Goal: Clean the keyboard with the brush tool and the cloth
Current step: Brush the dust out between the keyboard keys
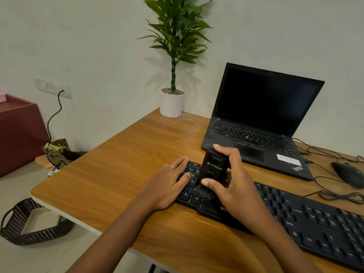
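A wooden desk (pixel 122 166) with a warm orange grain stands against a pale wall (pixel 98 46), its near-left corner rounded. On the wall at the left sits a white socket strip (pixel 53 87) with a dark cable (pixel 55 115) hanging from it. Below, a dark red cabinet (pixel 19 131) stands on the light floor, and a patterned paper bag (pixel 58 152) lies beside it; what it holds cannot be made out. A woven dark basket (pixel 29 223) sits on the floor under the desk's near-left edge.

At the far edge of the desk a white pot (pixel 172 104), topped with pebbles, holds a leafy green plant (pixel 177 30). To its right an open black laptop (pixel 260 119) shows a dark screen. A black mouse (pixel 347 174) lies at the far right among loose cables.

The black keyboard (pixel 315 219) runs from the middle of the desk toward the near right. The left hand (pixel 169 184) lies flat with straight fingers on its left end. The right hand (pixel 230 184) grips the black brush tool (pixel 211 170) upright, bristles down on the keys just right of the left hand.
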A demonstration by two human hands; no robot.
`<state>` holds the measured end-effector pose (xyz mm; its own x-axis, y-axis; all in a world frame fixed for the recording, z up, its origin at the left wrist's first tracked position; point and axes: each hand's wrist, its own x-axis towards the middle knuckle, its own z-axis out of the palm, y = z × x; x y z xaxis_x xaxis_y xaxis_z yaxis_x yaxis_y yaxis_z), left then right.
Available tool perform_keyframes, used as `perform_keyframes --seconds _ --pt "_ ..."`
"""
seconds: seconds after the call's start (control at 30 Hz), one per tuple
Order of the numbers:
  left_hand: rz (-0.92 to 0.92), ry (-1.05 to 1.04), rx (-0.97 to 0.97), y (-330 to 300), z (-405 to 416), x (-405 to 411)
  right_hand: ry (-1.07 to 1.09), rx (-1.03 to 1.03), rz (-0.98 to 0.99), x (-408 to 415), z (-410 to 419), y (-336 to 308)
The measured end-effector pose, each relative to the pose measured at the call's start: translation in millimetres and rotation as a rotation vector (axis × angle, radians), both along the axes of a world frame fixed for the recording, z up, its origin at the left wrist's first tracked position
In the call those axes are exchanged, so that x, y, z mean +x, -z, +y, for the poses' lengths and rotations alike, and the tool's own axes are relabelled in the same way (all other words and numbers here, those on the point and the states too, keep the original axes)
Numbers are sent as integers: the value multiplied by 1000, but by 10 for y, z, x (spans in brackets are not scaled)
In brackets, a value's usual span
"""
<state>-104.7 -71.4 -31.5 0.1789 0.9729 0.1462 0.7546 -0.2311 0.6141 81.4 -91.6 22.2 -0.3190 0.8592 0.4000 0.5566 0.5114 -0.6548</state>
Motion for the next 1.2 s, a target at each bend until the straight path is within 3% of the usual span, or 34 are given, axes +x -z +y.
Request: perform_keyframes --seconds 0.1,0.27,0.4,0.57,0.7,0.87,1.03,1.2 --pt "8 -8 -5 4 -4 1 94 82 -41 1 64 2" --pt "-1 17 17 -12 -4 2 -59 -23 26 -71 -19 5" --pt "13 -6 1 -24 -23 6 59 90 -44 -56 75 0" --pt "3 18 5 -19 -13 1 -64 -5 -1 -79 24 -11" --pt "29 -7 -6 -8 -14 5 87 90 -62 -25 109 -19" --pt "-1 25 8 12 6 -7 -119 -27 -5 -64 -2 -15" --pt "28 -10 -18 8 0 6 71 72 -76 -16 146 -21" --pt "4 38 11 33 21 -14 -127 4 -82 -84 25 -31"
